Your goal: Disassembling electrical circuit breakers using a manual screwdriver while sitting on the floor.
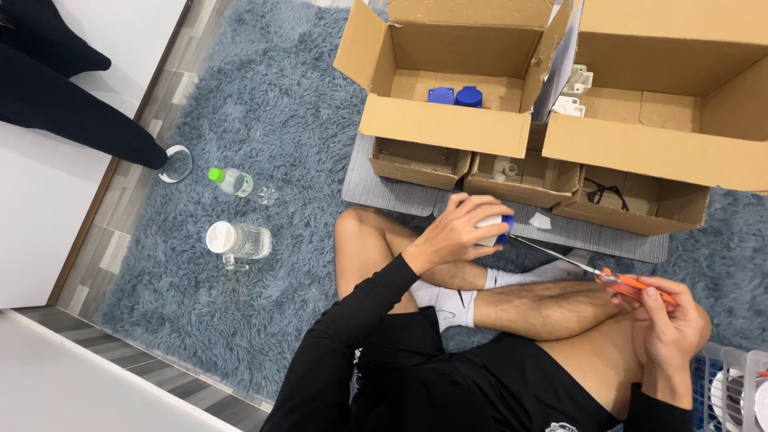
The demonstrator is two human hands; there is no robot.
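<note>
Carpet [272, 104] of shaggy grey-blue pile is spread over a pale tiled floor [120, 232], and on it a person is seated cross-legged. Two large open cardboard boxes [448, 80] are set ahead of the knees, with three smaller open boxes [524, 180] tucked beneath their front edges; blue caps are seen inside the left large one. Two clear water bottles [238, 240] are laid on the pile well to the left.

A white-and-blue plug housing [498, 229] is gripped from above by the left hand [456, 234], fingers curled round it. An orange-handled screwdriver [588, 268] is pinched by the right hand [668, 324], closed on the handle. Its long axis is slanted up and to the left, the tip being brought against the housing's blue end. The left hand lies nearer the boxes.
</note>
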